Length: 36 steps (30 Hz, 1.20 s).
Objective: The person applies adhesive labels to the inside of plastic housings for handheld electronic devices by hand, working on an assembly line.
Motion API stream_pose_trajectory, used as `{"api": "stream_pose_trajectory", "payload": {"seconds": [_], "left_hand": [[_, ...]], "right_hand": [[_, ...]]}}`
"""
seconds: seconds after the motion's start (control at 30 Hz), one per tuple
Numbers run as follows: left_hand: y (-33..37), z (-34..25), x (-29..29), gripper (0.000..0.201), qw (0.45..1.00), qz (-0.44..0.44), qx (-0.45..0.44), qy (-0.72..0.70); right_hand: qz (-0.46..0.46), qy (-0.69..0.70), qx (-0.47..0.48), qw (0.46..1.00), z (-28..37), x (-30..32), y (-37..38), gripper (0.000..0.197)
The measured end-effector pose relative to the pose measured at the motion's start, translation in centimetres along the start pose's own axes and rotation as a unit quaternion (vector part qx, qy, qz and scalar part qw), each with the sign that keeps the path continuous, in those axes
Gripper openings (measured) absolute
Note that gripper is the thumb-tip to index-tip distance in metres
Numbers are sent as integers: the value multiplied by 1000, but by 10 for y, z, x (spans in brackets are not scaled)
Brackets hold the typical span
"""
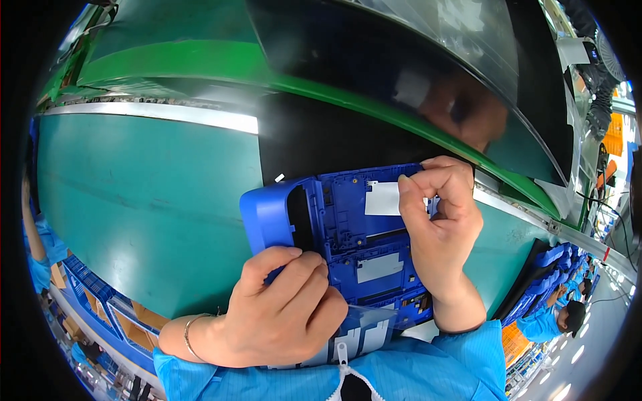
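Observation:
A blue plastic housing (pixel 267 217) with ribs, screw posts and an open dark slot lies in front of me. My left hand (pixel 284 307) is closed on its near left edge, fingers curled and thumb side up. Over the far right part of the housing, my right hand (pixel 441 210) pinches the right end of a white rectangular sheet (pixel 382 199), which lies against the ribbed inside; the fingers hide that end. A second pale rectangular sheet (pixel 379 269) sits flat in the nearer section. Close to my body is a clear film (pixel 358 322) bearing white strips (pixel 376 336).
A green work mat (pixel 147 200) and a black mat (pixel 301 134) cover the bench. A dark glossy panel in a green frame (pixel 374 107) stands behind. Blue parts (pixel 542 274) are stacked at right, blue crates (pixel 100 294) at left. Co-workers (pixel 545 321) sit farther right.

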<state>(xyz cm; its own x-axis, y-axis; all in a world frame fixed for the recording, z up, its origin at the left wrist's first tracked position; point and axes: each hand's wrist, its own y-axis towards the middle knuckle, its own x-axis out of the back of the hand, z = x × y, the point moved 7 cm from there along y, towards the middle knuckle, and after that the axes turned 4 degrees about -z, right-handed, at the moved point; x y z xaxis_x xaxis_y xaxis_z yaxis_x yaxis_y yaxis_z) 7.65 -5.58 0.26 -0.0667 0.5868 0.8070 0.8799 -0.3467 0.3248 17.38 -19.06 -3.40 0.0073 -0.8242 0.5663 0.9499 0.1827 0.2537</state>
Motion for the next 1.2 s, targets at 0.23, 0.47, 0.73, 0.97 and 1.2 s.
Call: {"api": "stream_pose_trajectory", "payload": {"seconds": [0.23,0.47,0.73,0.97,1.2], "left_hand": [[2,1,1,13,1000,4,-8,-1],[3,2,2,10,1000,2,-15,27],[1,0,0,13,1000,14,-7,-1],[1,0,-2,13,1000,19,-3,-1],[0,-3,7,13,1000,20,-14,15]], "right_hand": [[6,-13,19,1000,2,0,3,14],[14,-12,-7,1000,0,-1,3,14],[12,-12,-20,1000,-4,0,1,14],[19,-48,2,999,-2,-1,3,14],[-5,-390,111,914,26,8,0,29]]}}
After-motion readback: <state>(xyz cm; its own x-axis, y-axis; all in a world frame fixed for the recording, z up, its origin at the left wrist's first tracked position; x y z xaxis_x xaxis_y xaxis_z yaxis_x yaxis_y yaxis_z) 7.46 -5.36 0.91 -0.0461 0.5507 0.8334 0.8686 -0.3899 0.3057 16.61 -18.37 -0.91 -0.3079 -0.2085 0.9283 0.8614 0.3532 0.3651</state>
